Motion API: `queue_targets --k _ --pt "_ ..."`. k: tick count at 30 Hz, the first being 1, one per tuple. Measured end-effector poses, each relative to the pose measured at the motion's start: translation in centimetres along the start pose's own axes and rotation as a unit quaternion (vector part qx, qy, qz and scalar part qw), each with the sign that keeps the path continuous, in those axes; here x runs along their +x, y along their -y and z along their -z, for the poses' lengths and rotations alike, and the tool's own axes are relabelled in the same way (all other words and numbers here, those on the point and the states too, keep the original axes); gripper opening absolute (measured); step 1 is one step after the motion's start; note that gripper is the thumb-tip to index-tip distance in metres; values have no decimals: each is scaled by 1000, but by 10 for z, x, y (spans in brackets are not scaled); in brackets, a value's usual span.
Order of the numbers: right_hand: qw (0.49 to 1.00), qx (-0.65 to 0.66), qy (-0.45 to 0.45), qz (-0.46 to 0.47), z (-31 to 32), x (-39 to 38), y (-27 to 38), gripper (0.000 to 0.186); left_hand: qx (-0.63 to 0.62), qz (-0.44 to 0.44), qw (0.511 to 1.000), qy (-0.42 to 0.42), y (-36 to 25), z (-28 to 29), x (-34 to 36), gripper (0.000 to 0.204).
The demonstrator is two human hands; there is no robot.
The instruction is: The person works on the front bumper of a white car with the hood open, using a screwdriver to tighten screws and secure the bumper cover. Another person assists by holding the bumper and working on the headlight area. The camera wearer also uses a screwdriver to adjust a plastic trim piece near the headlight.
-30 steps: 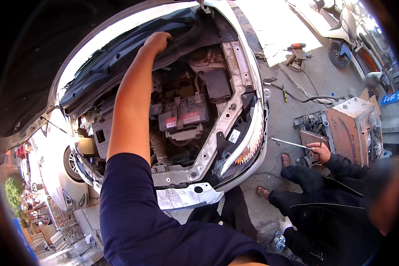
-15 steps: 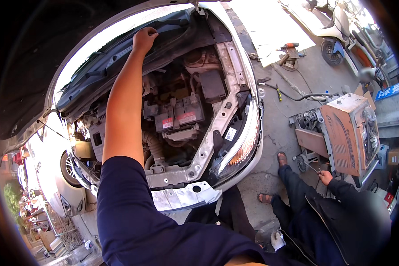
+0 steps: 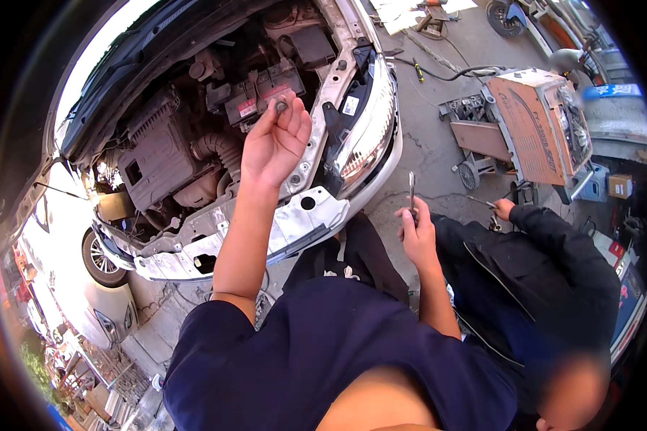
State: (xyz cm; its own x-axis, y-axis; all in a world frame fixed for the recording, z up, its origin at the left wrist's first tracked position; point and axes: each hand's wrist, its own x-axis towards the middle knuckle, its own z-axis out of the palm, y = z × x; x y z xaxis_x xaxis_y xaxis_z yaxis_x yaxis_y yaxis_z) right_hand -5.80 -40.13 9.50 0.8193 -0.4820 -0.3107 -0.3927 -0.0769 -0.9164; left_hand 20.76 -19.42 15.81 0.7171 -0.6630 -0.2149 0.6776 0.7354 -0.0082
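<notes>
My left hand (image 3: 274, 147) is raised palm up over the front of an open engine bay, its fingers curled. Between thumb and fingertips it pinches a small dark bolt (image 3: 281, 105). To the right of the car, my right hand (image 3: 419, 233) grips a slim metal wrench (image 3: 412, 188) that points upward, clear of the car. Beneath my left hand lie the battery (image 3: 277, 80) and a ribbed air intake hose (image 3: 219, 149). The white front panel (image 3: 277, 233) and the headlight (image 3: 363, 140) are close by.
A co-worker in a dark jacket (image 3: 510, 266) is close on my right, holding a thin metal rod (image 3: 482, 202). Beyond stands an orange wheeled machine (image 3: 528, 126). A cable (image 3: 460, 74) and a yellow screwdriver (image 3: 418, 70) lie on the ground. Another white car (image 3: 86, 294) is at left.
My left hand has come back from the windscreen base to the front of the bay, now showing a bolt. My right hand has come into view with the wrench. The co-worker has moved closer.
</notes>
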Motion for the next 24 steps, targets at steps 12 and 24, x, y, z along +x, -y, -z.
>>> queue_targets --k 12,24 --pt "940 -202 114 249 2 -47 138 32 70 -38 996 -42 118 20 -97 18" --pt "861 -283 70 416 91 99 88 23 307 -304 877 -208 201 15 1 15"
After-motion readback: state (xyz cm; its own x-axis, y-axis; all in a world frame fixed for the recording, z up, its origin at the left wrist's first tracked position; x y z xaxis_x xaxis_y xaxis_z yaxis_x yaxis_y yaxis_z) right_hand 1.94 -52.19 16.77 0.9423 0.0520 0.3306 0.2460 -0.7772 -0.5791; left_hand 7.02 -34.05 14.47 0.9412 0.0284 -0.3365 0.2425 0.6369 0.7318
